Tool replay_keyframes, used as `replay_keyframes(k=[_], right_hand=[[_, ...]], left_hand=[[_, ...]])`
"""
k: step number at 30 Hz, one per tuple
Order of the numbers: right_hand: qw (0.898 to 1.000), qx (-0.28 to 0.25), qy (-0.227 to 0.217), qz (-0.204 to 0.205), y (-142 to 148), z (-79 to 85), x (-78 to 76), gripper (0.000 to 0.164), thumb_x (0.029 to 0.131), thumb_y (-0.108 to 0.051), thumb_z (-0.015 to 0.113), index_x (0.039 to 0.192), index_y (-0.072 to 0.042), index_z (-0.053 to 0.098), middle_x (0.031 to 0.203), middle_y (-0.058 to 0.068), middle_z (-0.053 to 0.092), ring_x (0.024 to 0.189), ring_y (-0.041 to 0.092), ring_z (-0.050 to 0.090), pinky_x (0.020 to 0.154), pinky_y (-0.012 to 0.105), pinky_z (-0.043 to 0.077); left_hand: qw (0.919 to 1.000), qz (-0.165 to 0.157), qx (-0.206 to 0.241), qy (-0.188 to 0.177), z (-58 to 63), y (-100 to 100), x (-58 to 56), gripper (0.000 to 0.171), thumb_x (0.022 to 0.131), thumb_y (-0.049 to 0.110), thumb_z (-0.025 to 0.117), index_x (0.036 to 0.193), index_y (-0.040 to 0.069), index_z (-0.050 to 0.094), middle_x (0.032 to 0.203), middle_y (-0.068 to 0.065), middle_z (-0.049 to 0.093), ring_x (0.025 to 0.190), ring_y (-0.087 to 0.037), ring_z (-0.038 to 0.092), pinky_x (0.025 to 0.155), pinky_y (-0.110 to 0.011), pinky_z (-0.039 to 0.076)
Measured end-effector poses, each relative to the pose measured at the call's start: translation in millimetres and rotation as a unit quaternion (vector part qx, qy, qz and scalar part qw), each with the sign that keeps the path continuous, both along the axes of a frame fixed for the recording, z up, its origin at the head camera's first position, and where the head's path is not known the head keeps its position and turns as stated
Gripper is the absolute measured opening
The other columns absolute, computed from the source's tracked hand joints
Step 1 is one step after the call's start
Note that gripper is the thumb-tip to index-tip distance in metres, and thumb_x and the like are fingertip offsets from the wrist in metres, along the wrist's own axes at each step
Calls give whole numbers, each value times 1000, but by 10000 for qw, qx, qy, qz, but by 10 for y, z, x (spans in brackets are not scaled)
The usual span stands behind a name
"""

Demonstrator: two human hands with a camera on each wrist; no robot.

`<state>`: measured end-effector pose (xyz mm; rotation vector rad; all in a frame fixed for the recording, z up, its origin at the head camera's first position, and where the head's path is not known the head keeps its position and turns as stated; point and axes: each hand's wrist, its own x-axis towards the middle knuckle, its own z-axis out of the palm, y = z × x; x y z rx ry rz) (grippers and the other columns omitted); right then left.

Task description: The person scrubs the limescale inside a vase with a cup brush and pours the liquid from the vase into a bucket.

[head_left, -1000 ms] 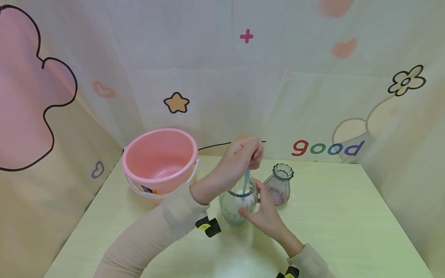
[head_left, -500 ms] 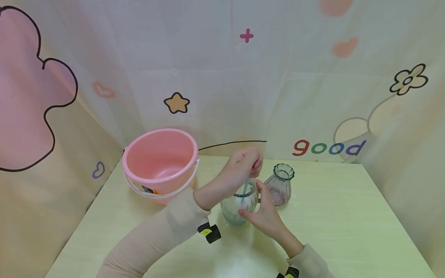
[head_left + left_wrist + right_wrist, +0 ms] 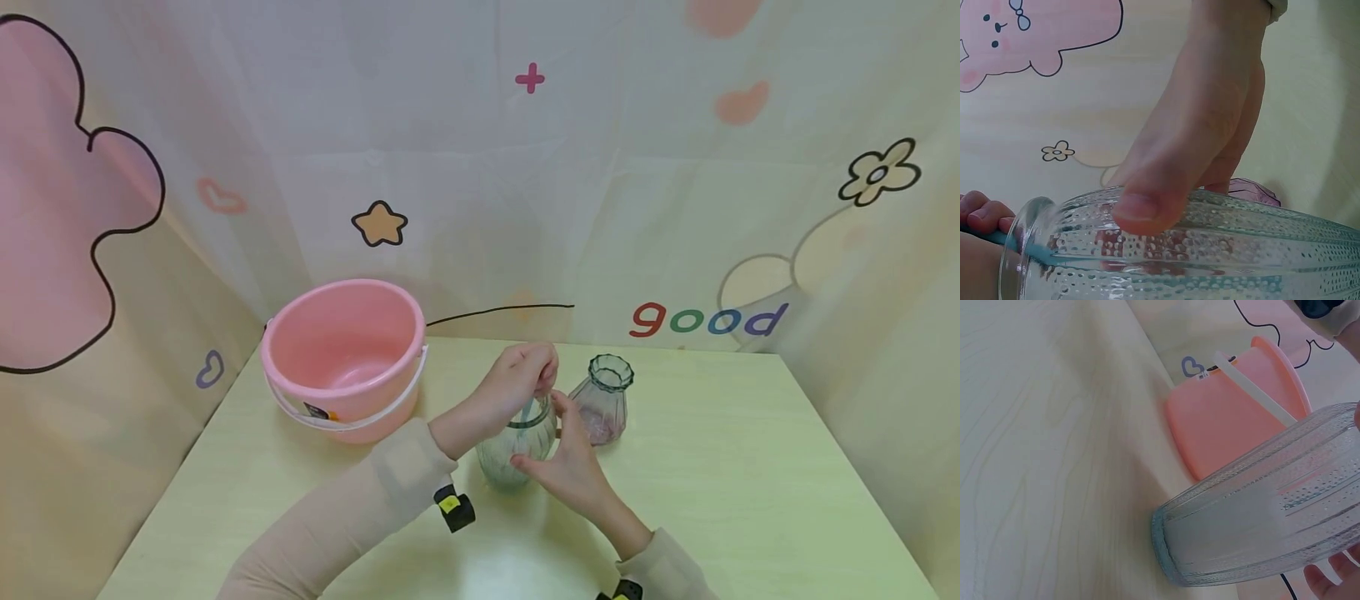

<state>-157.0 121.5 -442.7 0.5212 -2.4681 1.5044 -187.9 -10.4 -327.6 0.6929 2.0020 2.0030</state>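
A clear, greenish ribbed glass vase (image 3: 498, 467) stands on the table in the head view. My right hand (image 3: 573, 471) holds its side, thumb at the front and fingers behind. Above the mouth, my left hand (image 3: 517, 375) has its fingers curled round a slim blue handle (image 3: 527, 410), which runs down into the vase. The left wrist view shows the handle (image 3: 1038, 253) passing through the mouth; what its lower end carries is unclear through the textured glass. In the right wrist view a whitish patch shows inside the lower part of the vase (image 3: 1260, 512).
A pink bucket (image 3: 386, 421) with a white handle stands at the back left. Close behind my right hand is a smaller faceted glass vase (image 3: 606, 408), purplish low down. A printed curtain (image 3: 450, 167) hangs behind the pale table (image 3: 750, 483).
My left hand has moved down toward the vase mouth, taking the blue handle deeper inside. A white part seen in the vase earlier is less visible. My right hand stays in place.
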Motion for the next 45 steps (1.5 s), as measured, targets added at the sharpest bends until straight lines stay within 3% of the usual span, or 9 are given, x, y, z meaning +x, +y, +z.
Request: replay_keyframes(k=[4, 11, 15, 24, 37, 45], right_hand=[[10000, -83, -38, -4, -34, 127, 74, 86, 65, -12, 79, 131, -2, 25, 128, 20, 37, 114, 35, 37, 85, 56, 39], [10000, -38, 13, -1, 14, -66, -20, 88, 67, -26, 79, 134, -16, 24, 131, 6, 35, 114, 25, 36, 84, 53, 40], [10000, -8, -90, -6, 12, -80, -27, 89, 66, -28, 79, 134, -17, 22, 131, 6, 34, 115, 25, 35, 86, 54, 39], [9996, -107, -248, -52, -14, -52, -9, 95, 65, -22, 81, 136, -12, 20, 133, 12, 35, 119, 29, 33, 88, 54, 38], [9997, -129, -172, -117, -25, -58, -7, 93, 63, -25, 81, 134, -19, 21, 127, 7, 40, 114, 20, 36, 86, 47, 40], [9994, -155, -268, -169, -23, -58, 17, 94, 64, -27, 81, 135, -17, 21, 128, 7, 38, 117, 22, 35, 87, 48, 38]], left_hand=[[10000, 1, 64, 38, 125, -18, 96, 25, 90, 10, 28, 68, 0, 35, 61, -5, 33, 58, -18, 33, 62, -31, 30], [9999, 48, -16, 92, -70, 44, -21, 27, 91, 13, 30, 68, 1, 37, 61, -4, 34, 57, -18, 33, 58, -29, 31], [9998, 34, -77, 174, -25, 35, 4, 29, 92, 16, 30, 67, 3, 38, 61, -5, 34, 57, -19, 34, 57, -28, 31], [9994, -49, 213, 262, 217, -19, 29, 26, 89, 18, 32, 67, 3, 35, 61, -7, 32, 58, -21, 32, 59, -30, 30], [9937, -387, 733, 748, 631, -31, 81, 25, 89, 12, 30, 67, 2, 31, 61, -10, 27, 55, -23, 25, 56, -30, 26], [9931, -445, 803, 732, 701, -1, 107, 24, 88, 9, 29, 66, 1, 31, 61, -9, 27, 54, -22, 24, 54, -29, 25]])
